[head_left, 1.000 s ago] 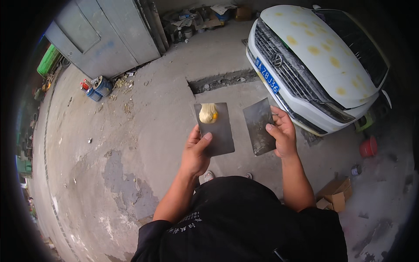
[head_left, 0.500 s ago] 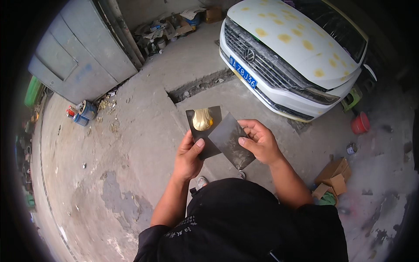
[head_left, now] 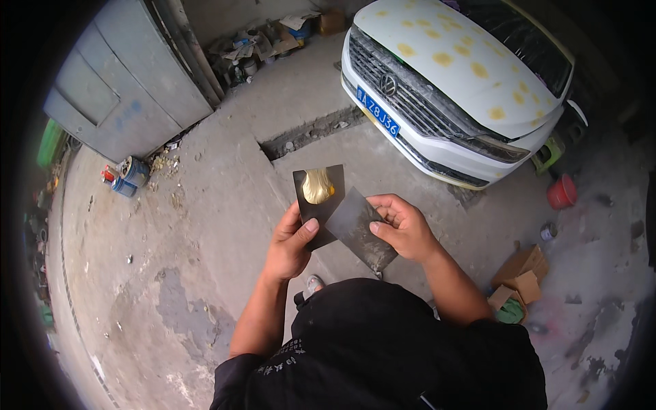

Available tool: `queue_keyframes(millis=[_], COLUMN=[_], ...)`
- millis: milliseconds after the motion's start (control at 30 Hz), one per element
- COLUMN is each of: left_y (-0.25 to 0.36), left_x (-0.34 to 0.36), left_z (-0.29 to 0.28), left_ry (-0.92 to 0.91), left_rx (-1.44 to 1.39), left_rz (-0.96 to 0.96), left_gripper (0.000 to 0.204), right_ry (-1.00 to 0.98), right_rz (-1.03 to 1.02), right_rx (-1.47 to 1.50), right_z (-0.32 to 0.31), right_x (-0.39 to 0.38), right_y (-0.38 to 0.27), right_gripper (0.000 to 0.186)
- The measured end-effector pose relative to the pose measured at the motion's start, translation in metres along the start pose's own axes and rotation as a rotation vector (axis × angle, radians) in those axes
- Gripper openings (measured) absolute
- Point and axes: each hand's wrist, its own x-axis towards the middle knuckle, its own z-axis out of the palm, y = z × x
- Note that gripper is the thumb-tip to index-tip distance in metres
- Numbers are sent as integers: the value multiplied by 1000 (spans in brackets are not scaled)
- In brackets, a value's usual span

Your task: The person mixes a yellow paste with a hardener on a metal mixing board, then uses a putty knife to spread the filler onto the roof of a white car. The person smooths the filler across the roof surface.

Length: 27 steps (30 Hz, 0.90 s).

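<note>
My left hand grips a dark, flat putty spreader, thumb across its face. On its upper part sits a lump of yellowish-gold putty with a small orange dab at its right side. Between the thumb and fingers of my right hand is a second putty spreader, grey and smeared, tilted down to the right. Its left corner overlaps the right edge of the first spreader; whether they touch, I cannot tell.
A white car with yellow patches on its hood stands ahead right, near a trench in the concrete floor. Cans are by the metal door at left. A red bucket and cardboard box lie right.
The right spreader has dropped slightly and swung a little, with my right hand shifting slightly left and down. My left hand still holds the spreader with putty, now turned slightly.
</note>
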Motion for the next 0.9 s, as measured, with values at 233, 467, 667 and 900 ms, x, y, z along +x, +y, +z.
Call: queue_keyframes(millis=[233,467,667,900], left_y=[15,19,16,17], left_x=[-2,1,-2,-7], left_z=[3,-5,-29,-36], left_ry=[-34,-248,-9,-98], left_rx=[529,1177,262,161], left_rz=[-30,30,-234,-190], left_gripper=[53,49,49,46], right_ry=[-14,-1,-258,-321], right_rz=[-113,-273,-798,-659], right_rx=[193,272,-242,-485], right_z=[7,-7,-19,-8], right_x=[12,33,31,38], right_y=[-4,-36,-72,-54], right_gripper=[42,41,38,52])
